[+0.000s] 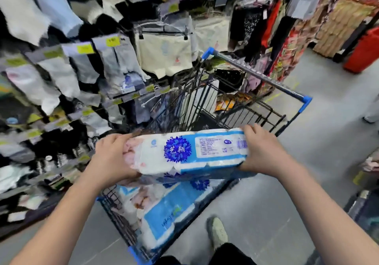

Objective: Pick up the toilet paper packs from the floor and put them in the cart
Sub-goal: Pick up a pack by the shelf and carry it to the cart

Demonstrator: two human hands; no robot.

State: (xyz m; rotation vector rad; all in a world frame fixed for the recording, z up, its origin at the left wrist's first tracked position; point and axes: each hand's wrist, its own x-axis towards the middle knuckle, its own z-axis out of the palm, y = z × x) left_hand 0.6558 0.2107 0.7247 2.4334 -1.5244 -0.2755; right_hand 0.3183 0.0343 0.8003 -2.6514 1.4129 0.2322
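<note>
I hold a white and blue toilet paper pack (184, 151) with a dark blue flower print over the wire shopping cart (246, 108). My left hand (111, 159) grips its left end, fingers curled round it. My right hand (264, 151) grips its right end. A second toilet paper pack (164, 213) of the same kind lies in the near end of the cart, under the held one. The cart's far end holds a white bag and orange packets.
Racks of hanging socks (61, 75) and cloth items stand close on the left. Patterned garments (287, 55) hang beyond the cart at the right. Grey floor (307, 162) spreads to the right. My shoe (217, 232) is beside the cart's near corner.
</note>
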